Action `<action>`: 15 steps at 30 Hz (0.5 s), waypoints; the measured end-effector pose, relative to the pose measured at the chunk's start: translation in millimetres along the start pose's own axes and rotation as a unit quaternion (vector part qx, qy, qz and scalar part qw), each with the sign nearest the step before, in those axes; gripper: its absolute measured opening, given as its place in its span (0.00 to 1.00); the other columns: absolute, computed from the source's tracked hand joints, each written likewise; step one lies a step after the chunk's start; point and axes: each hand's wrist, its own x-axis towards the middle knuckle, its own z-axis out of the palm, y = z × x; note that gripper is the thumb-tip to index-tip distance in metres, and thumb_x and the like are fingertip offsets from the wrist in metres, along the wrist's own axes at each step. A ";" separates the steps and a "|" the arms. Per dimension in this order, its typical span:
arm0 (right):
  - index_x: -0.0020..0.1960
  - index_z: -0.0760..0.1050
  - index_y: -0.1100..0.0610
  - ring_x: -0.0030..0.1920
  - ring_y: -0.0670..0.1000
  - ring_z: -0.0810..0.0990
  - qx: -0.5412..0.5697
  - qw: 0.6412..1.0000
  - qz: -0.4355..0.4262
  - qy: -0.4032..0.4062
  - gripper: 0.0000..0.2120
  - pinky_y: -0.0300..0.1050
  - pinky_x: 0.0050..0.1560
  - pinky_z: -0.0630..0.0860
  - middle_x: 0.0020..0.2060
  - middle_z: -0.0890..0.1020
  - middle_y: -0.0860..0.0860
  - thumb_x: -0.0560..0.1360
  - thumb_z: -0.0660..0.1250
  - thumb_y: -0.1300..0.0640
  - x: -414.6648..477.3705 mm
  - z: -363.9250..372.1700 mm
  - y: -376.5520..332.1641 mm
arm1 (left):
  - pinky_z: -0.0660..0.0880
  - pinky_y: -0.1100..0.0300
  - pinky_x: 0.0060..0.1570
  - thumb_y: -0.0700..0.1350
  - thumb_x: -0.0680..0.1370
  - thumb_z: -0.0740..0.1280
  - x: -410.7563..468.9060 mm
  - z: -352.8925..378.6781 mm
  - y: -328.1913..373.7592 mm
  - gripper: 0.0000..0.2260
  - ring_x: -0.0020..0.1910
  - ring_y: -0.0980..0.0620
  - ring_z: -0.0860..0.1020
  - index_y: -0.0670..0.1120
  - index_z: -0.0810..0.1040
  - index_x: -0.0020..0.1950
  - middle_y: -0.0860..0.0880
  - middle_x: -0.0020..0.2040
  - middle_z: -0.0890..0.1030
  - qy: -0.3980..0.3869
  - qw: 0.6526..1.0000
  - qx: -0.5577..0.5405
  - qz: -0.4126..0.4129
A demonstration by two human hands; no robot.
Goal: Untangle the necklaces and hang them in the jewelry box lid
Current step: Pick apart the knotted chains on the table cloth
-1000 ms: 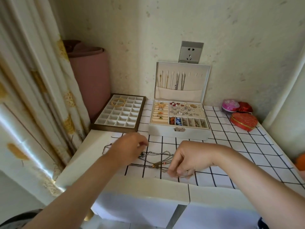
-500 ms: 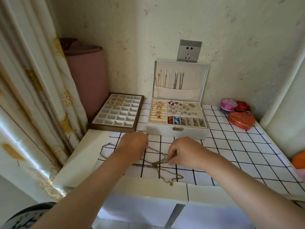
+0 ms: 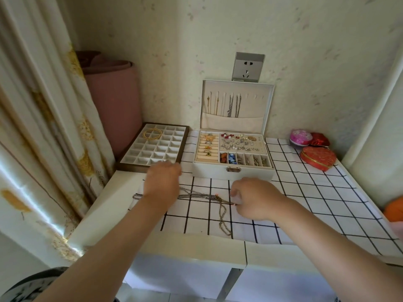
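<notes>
A tangle of thin metal necklaces (image 3: 205, 197) lies on the checked cloth near the table's front edge, with one chain (image 3: 223, 221) trailing toward me. My left hand (image 3: 162, 183) is over the tangle's left part, its fingers hidden from view. My right hand (image 3: 254, 198) pinches the right end of the tangle. Behind them stands the white jewelry box (image 3: 233, 171), its lid (image 3: 236, 105) upright against the wall with several chains hanging on its hooks.
A brown compartment tray (image 3: 152, 149) holding gold bangles sits left of the box. Red and pink heart-shaped boxes (image 3: 317, 158) are at the back right, an orange thing (image 3: 394, 209) at the right edge. A pink roll and a curtain fill the left side.
My left hand has moved up and away from me, toward the tray. The tangle is pulled out longer between my hands, and one chain now trails toward the front edge.
</notes>
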 end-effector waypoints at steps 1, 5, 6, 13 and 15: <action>0.59 0.77 0.44 0.54 0.50 0.75 0.024 0.999 -0.022 0.022 0.14 0.44 0.46 0.71 0.50 0.75 0.44 0.74 0.68 0.53 1.5 3.5 -3.2 | 0.73 0.58 0.56 0.38 0.77 0.67 -2.1 1.7 8.2 0.12 0.54 0.52 0.75 0.50 0.79 0.59 0.52 0.53 0.79 0.010 0.997 -0.067 0.041; 0.54 0.83 0.45 0.50 0.47 0.78 0.093 0.992 -0.051 0.075 0.08 0.43 0.48 0.75 0.47 0.79 0.42 0.76 0.70 0.50 10.4 15.0 -11.7 | 0.73 0.57 0.56 0.46 0.80 0.67 -12.6 11.7 37.0 0.10 0.56 0.54 0.73 0.53 0.80 0.60 0.52 0.54 0.78 -0.088 0.965 -0.207 0.134; 0.52 0.84 0.45 0.49 0.46 0.79 0.104 0.990 -0.049 0.078 0.07 0.44 0.49 0.76 0.47 0.81 0.42 0.76 0.70 0.51 12.1 16.1 -11.7 | 0.72 0.58 0.56 0.48 0.80 0.67 -13.9 15.1 39.1 0.10 0.56 0.53 0.73 0.52 0.81 0.60 0.52 0.54 0.78 -0.098 0.965 -0.197 0.143; 0.48 0.86 0.52 0.44 0.42 0.81 0.180 0.980 -0.058 0.067 0.04 0.38 0.50 0.76 0.41 0.82 0.41 0.76 0.73 0.55 15.8 15.0 -5.6 | 0.69 0.62 0.51 0.50 0.82 0.64 -17.6 16.6 33.0 0.09 0.55 0.53 0.74 0.51 0.83 0.56 0.53 0.53 0.79 -0.046 0.972 -0.160 0.165; 0.49 0.85 0.52 0.45 0.43 0.80 0.168 0.981 -0.070 0.061 0.04 0.39 0.50 0.77 0.43 0.82 0.43 0.77 0.71 0.54 15.9 17.2 -5.2 | 0.67 0.63 0.50 0.49 0.82 0.63 -18.8 15.8 29.4 0.09 0.55 0.53 0.73 0.50 0.82 0.56 0.53 0.53 0.79 -0.051 0.969 -0.172 0.167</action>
